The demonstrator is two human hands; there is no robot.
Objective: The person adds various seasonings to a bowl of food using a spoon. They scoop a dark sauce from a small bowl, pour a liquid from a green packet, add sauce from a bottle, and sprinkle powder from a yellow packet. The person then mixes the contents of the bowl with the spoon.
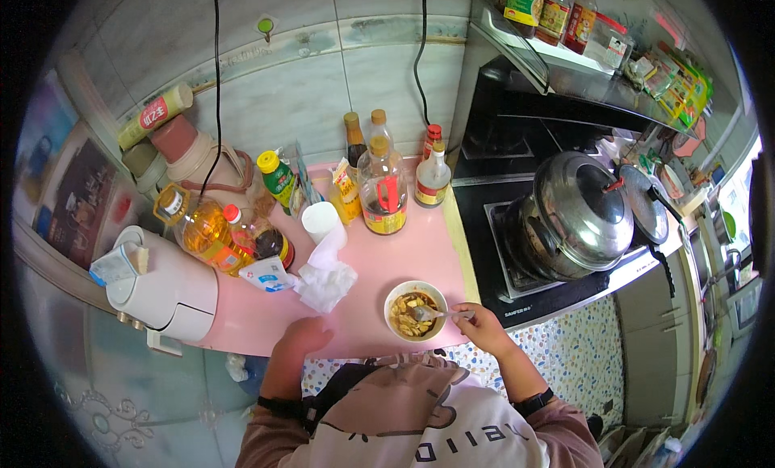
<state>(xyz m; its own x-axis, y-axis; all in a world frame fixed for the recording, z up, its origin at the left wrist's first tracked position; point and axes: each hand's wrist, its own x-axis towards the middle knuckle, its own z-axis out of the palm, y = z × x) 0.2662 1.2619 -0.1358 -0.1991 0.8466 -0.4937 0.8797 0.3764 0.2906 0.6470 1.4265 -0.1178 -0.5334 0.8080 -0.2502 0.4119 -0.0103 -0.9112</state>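
Observation:
My right hand (pixel 478 327) grips the handle of a metal spoon (pixel 426 313), whose head sits in a white bowl (pixel 388 318). Inside the bowl is sliced food (pixel 412 323), pale yellowish pieces in dark brown sauce. The bowl stands on the pink countertop (pixel 357 335) near its front edge. To the left, my left hand (pixel 307 335) rests on the counter edge with nothing visible in it; its fingers are too foreshortened to judge. Beyond that hand lie crumpled white tissue (pixel 327 283) and a small blue-and-white packet (pixel 266 275).
A paper roll (pixel 324 223), an oil jug (pixel 206 235) and several sauce bottles (pixel 382 195) stand behind. At left is a white air fryer (pixel 166 286). A large lidded steel pot (pixel 581 214) sits on the black gas stove (pixel 527 307) at right, under a range hood (pixel 508 44).

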